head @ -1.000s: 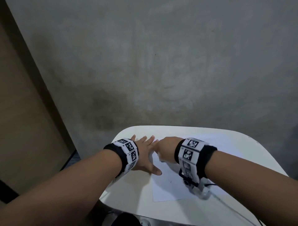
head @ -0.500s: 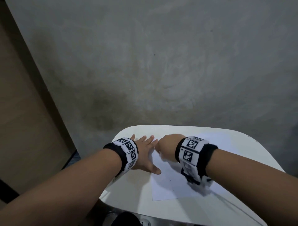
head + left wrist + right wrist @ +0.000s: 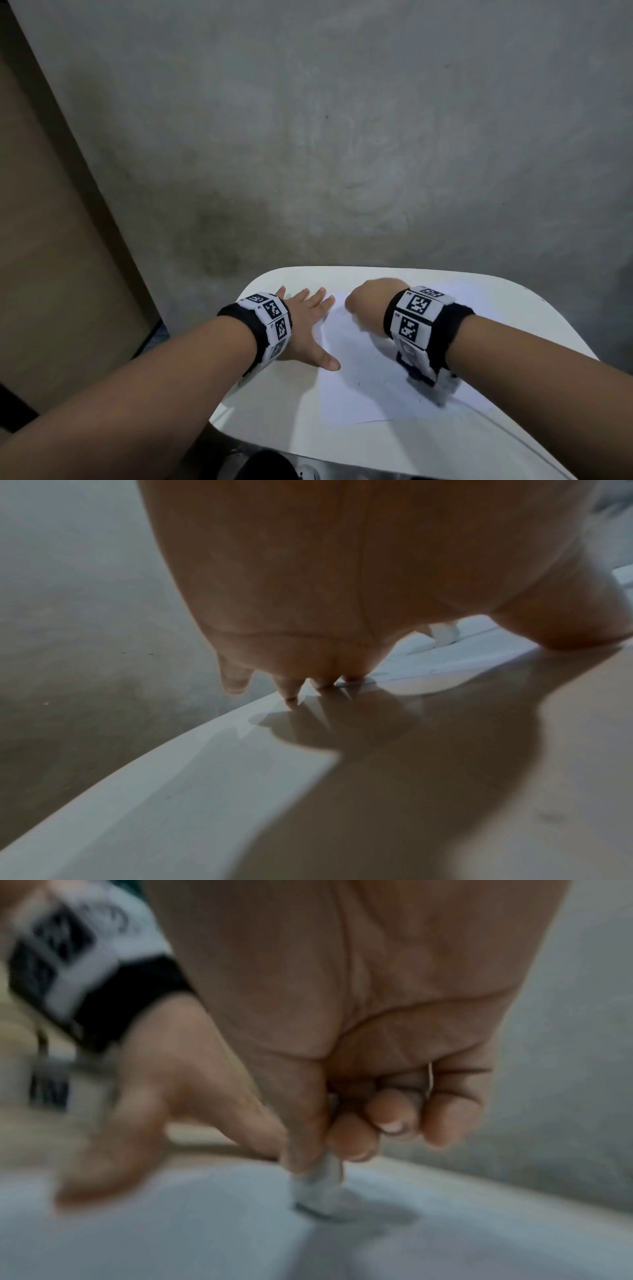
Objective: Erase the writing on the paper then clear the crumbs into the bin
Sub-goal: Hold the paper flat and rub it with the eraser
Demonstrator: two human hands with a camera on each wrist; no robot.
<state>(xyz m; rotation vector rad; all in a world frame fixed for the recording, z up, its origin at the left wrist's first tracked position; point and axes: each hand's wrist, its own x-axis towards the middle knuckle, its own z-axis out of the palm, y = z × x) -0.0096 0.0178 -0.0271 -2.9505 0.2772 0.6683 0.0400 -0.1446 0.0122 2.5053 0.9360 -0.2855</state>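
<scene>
A white sheet of paper (image 3: 370,383) lies on a small white table (image 3: 274,411). My left hand (image 3: 308,329) lies flat with its fingers spread, pressing the paper's left edge and the tabletop. My right hand (image 3: 370,301) is over the sheet's far part, and it pinches a small white eraser (image 3: 320,1188) between thumb and fingers. The eraser's tip touches the paper (image 3: 171,1231). In the left wrist view the eraser (image 3: 443,633) shows beyond my palm. A few dark specks lie on the sheet near my right wrist. No writing is readable.
A grey concrete floor (image 3: 342,137) surrounds the table, with a brown wooden panel (image 3: 51,240) at the left. A dark round object (image 3: 263,466) sits below the table's near edge, partly hidden. The table's rounded rim (image 3: 171,750) runs close to my left fingertips.
My right hand with the eraser has slid to the right and slightly farther across the paper, away from my left hand. My left hand has stayed in place.
</scene>
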